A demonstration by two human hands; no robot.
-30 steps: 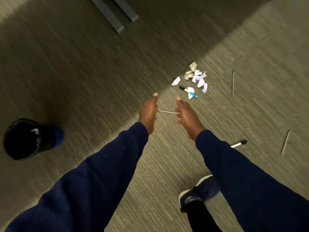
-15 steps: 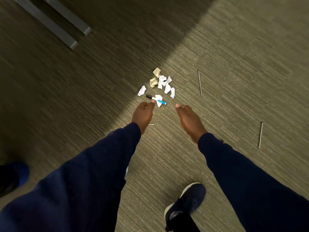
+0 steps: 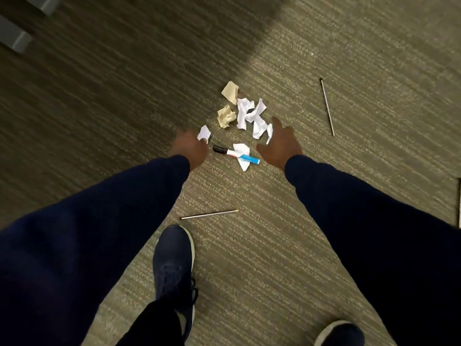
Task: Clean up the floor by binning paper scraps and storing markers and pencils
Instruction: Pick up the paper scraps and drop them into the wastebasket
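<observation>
A pile of white paper scraps and two tan scraps lies on the carpet ahead of me. A marker with a black cap and a blue end lies just below the pile, partly under a white scrap. My left hand, blurred, is beside a small white scrap and holds nothing. My right hand hovers with fingers spread at the right edge of the pile. One pencil lies near my shoe, a second pencil lies far right, and a third pencil shows at the right edge.
My dark shoes stand on the carpet below the hands, the other shoe at the bottom right. Grey furniture feet sit at the top left. No bin or holder is in view.
I have stepped forward and both hands have moved out to the scrap pile. The pencil once between my hands now lies behind them near my shoe. The black bin has left view.
</observation>
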